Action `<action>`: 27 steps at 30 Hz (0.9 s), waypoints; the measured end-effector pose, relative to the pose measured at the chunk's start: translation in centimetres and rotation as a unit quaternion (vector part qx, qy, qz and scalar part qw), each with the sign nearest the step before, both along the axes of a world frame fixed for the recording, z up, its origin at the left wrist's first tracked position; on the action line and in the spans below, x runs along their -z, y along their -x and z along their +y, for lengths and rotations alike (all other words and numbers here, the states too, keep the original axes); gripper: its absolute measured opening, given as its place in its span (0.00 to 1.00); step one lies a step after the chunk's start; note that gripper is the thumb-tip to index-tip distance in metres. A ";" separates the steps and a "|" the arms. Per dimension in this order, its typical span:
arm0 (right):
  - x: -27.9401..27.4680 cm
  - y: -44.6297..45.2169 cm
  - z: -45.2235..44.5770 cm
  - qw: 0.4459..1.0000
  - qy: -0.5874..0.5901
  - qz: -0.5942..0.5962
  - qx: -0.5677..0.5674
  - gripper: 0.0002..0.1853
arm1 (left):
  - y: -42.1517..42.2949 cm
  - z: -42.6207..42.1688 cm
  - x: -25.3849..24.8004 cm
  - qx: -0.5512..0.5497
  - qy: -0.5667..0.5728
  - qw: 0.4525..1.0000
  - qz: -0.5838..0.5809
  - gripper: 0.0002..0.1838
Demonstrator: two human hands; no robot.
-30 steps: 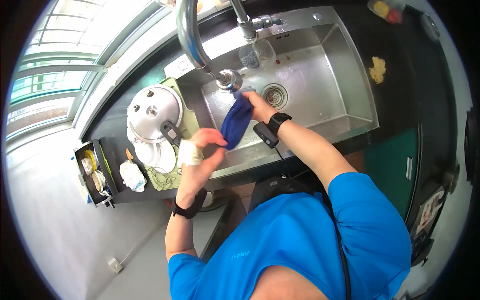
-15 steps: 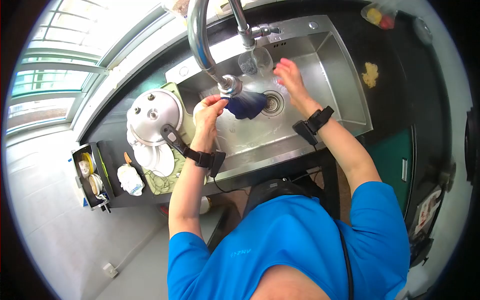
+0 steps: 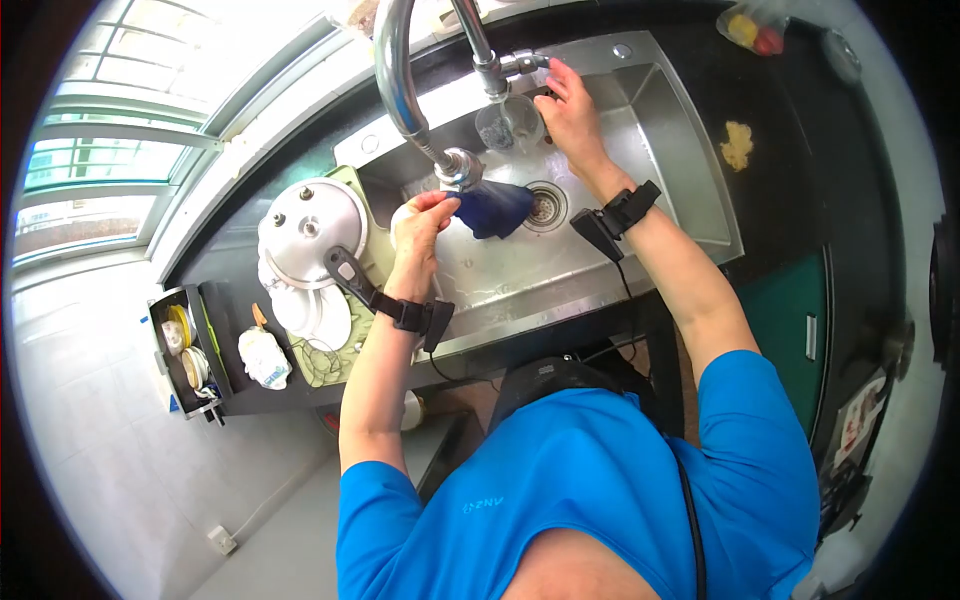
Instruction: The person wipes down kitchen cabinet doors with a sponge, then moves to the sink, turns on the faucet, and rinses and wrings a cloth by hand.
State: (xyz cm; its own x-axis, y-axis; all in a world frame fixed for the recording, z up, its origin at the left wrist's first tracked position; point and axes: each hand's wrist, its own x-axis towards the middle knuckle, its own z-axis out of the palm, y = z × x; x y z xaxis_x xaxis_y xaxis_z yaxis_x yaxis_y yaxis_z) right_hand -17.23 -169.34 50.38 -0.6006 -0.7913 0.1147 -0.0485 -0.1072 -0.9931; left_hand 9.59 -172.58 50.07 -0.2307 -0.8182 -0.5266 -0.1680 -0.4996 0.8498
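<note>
A dark blue cloth hangs in the sink beneath the spout of the faucet. My left hand pinches its upper left edge between thumb and fingers. At the back of the sink, my right hand reaches up to the faucet handle. Its fingertips are at the lever's end, and the thumb stands apart from them. Just left of that hand is a clear strainer-like bowl with something grey in it. The drain lies right of the cloth.
The steel sink has wet walls. To its left, a round metal lid and white dishes rest on a green mat. A yellowish crumpled piece and a bag of fruit lie on the right counter.
My right hand has moved up from above the drain to the faucet handle. The spray seen over the cloth earlier no longer shows. My left hand keeps its pinch on the cloth.
</note>
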 end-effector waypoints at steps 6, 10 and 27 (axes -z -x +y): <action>3.6 -0.5 0.9 0.998 0.029 -0.050 0.003 0.26 | -2.2 2.5 -2.4 0.025 0.065 0.997 -0.038 0.13; 12.3 -3.4 4.3 0.981 -0.124 -0.015 -0.151 0.18 | -3.1 5.4 -7.9 0.051 0.077 0.995 -0.040 0.12; 11.4 -12.2 5.6 0.652 -0.249 -0.527 -0.486 0.37 | -6.7 1.2 -7.8 -0.135 0.151 0.975 0.091 0.13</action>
State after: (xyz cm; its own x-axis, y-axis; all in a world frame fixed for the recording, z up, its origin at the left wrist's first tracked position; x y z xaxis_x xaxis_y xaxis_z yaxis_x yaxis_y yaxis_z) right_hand -5.02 -163.77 39.01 0.6736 -0.6378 -0.3735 0.5383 0.7696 -0.3434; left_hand 16.24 -171.38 57.86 -0.0526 -0.9735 -0.2224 0.1017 -0.2267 0.9686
